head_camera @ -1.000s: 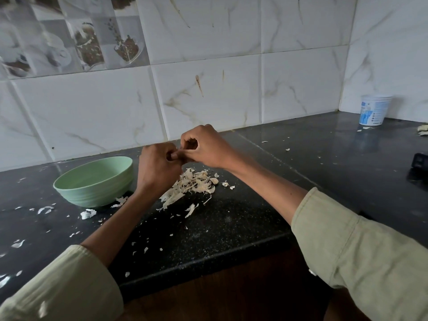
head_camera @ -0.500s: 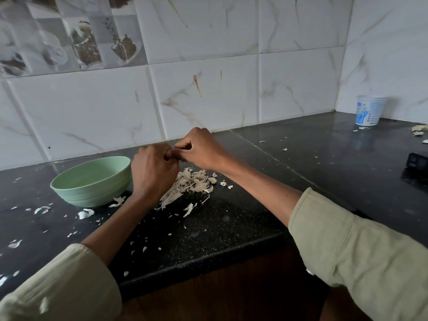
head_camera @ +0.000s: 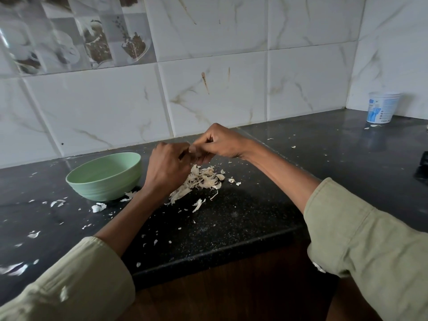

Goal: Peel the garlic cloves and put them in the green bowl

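With our left hand and right hand pinching together around something hidden (presumably 1 garlic clove), we should peel above the skin pile, beside the green bowl.

The right hand now sits higher than the left hand, its fingertips pinching over the left's knuckles (a second ago the two met level, fist to fist).
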The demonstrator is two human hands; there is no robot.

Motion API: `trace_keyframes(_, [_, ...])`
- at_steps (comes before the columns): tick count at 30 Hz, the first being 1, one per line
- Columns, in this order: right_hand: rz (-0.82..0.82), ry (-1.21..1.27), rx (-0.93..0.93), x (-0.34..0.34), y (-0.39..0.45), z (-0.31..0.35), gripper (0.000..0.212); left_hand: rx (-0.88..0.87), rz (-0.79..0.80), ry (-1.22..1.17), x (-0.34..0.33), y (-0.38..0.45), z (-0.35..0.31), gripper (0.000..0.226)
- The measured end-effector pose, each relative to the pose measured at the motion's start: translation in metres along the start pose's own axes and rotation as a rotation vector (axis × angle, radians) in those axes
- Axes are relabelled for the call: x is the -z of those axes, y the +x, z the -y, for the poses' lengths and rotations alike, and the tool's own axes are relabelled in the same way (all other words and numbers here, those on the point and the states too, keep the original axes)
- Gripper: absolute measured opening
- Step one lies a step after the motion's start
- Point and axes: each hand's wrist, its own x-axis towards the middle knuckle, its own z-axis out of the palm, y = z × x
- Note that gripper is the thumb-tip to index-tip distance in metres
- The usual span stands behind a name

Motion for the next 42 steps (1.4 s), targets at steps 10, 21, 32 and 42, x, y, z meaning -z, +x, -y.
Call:
trace_keyframes(10, [-0.257, 0.261, -0.113, 0.011, -0.001, -0.007, 0.031, 0.099, 0.005, -0.124, 0.004, 0.010, 0.005, 0.020])
trace_keyframes(21, [-0.133, 0.538, -0.099, 0.023, -0.002, -0.004, 0.031, 0.138, 0.013, -0.108, 0.009, 0.008, 0.001, 0.030])
trace_keyframes(32, [-0.127, 0.443, -0.058, 0.022, -0.007, 0.003, 0.030, 0.150, 0.059, -0.158, 0.009, 0.007, 0.001, 0.044])
trace_keyframes(42, [-0.195, 0.342, -0.088, 0.020, -0.006, 0.003, 0.032, 0.099, -0.047, -0.156, 0.015, 0.011, 0.000, 0.004])
